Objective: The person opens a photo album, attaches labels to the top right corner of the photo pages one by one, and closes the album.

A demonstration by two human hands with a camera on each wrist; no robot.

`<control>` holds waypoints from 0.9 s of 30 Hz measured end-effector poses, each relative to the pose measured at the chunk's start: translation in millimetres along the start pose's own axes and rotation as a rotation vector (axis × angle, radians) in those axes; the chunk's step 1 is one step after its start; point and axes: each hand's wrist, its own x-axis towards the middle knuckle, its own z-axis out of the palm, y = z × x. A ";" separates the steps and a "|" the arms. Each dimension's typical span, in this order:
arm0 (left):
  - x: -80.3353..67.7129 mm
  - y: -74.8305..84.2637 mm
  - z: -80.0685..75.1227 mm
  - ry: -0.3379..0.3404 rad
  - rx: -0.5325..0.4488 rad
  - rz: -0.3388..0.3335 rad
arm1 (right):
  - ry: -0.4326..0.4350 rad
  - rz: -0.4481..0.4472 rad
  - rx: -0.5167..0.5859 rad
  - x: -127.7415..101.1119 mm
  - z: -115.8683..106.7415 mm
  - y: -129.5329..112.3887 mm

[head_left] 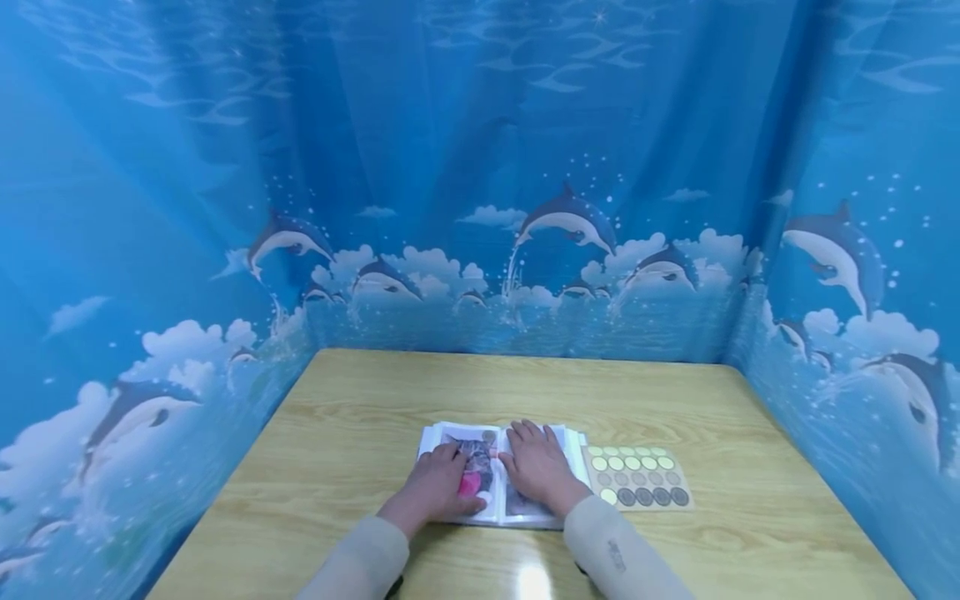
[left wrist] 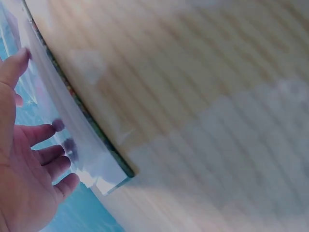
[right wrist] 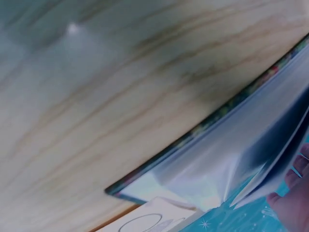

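Fingers of the left hand (head_left: 438,483) rest on the left page of an open album (head_left: 498,504), loosely bent, with the thumb set well apart from them near the lower edge. In the left wrist view the fingertips meet the glossy page, and gaps show between some of the fingers. On the right page, the right hand (head_left: 540,467) lies palm down with its fingers stretched out and slightly apart, the thumb pointing towards the fold. Neither hand pinches anything.

Between the hands, the left page shows a dark picture (head_left: 477,462) with a pink patch (head_left: 470,484); what it depicts is too small to tell. The wrist views show the album's patterned cover edge (left wrist: 84,111) beneath the stacked pages.

Just beside the album's right edge lies a flat board (head_left: 683,482) with rows of round discs (head_left: 643,497), some yellow, some tan, some dark. Both things lie on the wood-grain worktop (head_left: 360,433), near its front part. Pale sleeves (head_left: 360,558) cover the forearms. Around the worktop hangs a blue curtain (head_left: 450,150) printed with leaping dolphins (head_left: 566,221), clouds and water.
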 end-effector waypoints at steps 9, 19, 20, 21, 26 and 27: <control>6.3 2.4 -5.8 -0.017 0.002 -0.038 | 0.021 0.052 0.044 -11.3 -8.7 15.9; 12.4 5.6 -8.0 0.104 -0.007 0.017 | 0.066 0.093 0.105 -29.6 -21.4 34.7; 12.9 6.9 -8.8 0.118 -0.013 0.020 | 0.070 0.097 0.106 -31.4 -22.7 37.0; 13.5 8.2 -10.1 0.128 -0.020 0.020 | 0.077 0.101 0.108 -33.3 -23.9 39.3; 16.4 17.9 -16.9 0.113 -0.065 -0.015 | 0.121 0.137 0.116 -43.0 -26.9 53.3; 17.5 20.0 -17.6 0.103 -0.073 -0.022 | 0.122 0.149 0.122 -45.5 -27.8 55.8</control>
